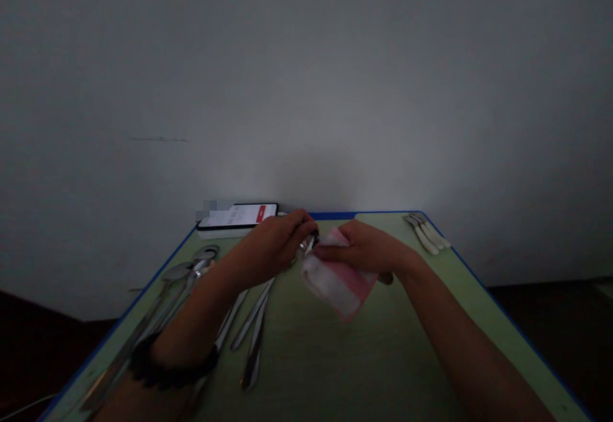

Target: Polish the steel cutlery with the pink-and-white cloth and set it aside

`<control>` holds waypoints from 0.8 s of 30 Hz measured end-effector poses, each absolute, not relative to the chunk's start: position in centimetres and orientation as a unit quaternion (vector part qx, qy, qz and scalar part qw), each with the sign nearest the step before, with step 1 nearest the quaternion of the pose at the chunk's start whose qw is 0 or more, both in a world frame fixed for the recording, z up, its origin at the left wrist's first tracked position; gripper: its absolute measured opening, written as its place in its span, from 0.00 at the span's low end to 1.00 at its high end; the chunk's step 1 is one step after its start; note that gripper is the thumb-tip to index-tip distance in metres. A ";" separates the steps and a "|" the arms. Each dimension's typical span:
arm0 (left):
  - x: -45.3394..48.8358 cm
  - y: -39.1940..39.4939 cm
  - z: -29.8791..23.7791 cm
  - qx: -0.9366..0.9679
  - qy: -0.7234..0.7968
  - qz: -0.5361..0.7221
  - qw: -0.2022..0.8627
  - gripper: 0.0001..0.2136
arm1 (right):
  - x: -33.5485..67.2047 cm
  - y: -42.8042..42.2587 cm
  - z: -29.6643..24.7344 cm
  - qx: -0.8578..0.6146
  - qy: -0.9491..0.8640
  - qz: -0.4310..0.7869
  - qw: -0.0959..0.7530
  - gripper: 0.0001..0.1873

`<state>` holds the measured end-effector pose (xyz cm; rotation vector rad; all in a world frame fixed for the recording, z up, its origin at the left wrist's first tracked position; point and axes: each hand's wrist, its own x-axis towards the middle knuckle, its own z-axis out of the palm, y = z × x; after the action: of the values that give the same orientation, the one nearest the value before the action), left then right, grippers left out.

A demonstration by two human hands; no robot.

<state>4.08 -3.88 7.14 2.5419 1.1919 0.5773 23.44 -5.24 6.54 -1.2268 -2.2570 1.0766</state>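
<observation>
Pinching a shiny metal utensil [309,243], the left hand [275,248] meets the right hand [366,249], closed on a pink-and-white cloth [338,286]

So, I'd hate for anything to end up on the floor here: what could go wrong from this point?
1. The left hand grips a metal utensil that the right hand rubs with a cloth; it might slip out.
2. The left forearm hangs over loose cutlery; a sweep could scatter it.
3. The phone sits at the far edge of the table, close behind the hands, and could be nudged off.
</observation>
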 end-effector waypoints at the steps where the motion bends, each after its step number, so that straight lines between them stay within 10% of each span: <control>1: 3.7 -3.7 7.2 0.875 0.419 0.202 0.129 0.12 | 23.8 -5.2 6.8 -0.428 -0.807 0.373 0.162 0.22; 24: 3.8 -3.2 4.9 0.884 0.375 0.060 0.272 0.18 | 24.1 -4.7 5.9 -0.409 -0.867 0.284 -0.004 0.25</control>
<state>3.78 -3.18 4.90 2.3801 1.0107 0.1620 24.06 -4.74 5.90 -1.2889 -2.7301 0.8949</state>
